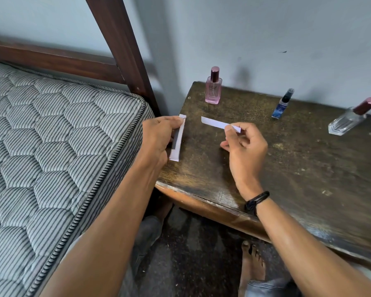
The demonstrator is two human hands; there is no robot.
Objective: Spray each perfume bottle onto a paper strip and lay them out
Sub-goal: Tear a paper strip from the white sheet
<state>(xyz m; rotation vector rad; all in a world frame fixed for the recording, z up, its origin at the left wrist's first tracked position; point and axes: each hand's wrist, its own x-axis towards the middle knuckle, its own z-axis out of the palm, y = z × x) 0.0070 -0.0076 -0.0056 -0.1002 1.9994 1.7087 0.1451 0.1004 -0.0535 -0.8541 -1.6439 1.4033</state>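
**Paper in both your hands, three bottles at the back**

The striped mattress (58, 133) lies to your left, beside the dark wooden table (287, 179). Your left hand (159, 136) grips white paper (177, 144) at the table's left edge. Your right hand (244, 144) pinches one paper strip (216, 124) above the tabletop. Behind stand the clear bottle (347, 121), pink bottle (213, 91) and small blue bottle (281, 106), well apart.
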